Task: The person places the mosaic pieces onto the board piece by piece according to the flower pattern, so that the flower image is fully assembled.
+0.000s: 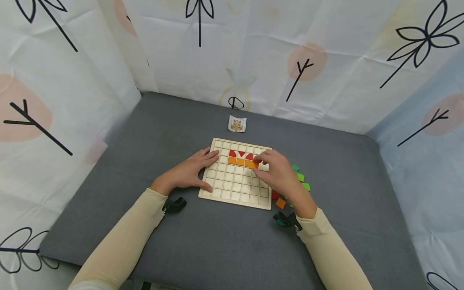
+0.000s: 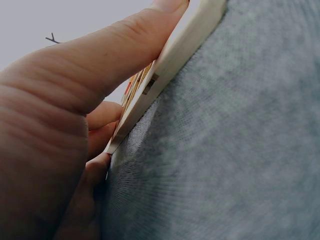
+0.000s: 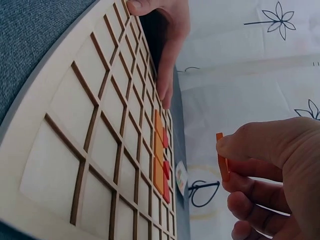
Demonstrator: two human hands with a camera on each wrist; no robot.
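A light wooden grid board lies on the grey table. My left hand rests along its left side, fingers spread and thumb on the board near the front left corner. Between thumb and fingertips, my right hand pinches an orange tile, held apart from the board in the right wrist view. Set in the grid is a row of orange tiles. Just behind that row sit a red curved piece, a red triangle and another red curved piece.
Loose green tiles, an orange tile and a red piece lie right of the board, partly hidden by my right arm. A small pattern card lies behind the board. Printed white cloth surrounds the table.
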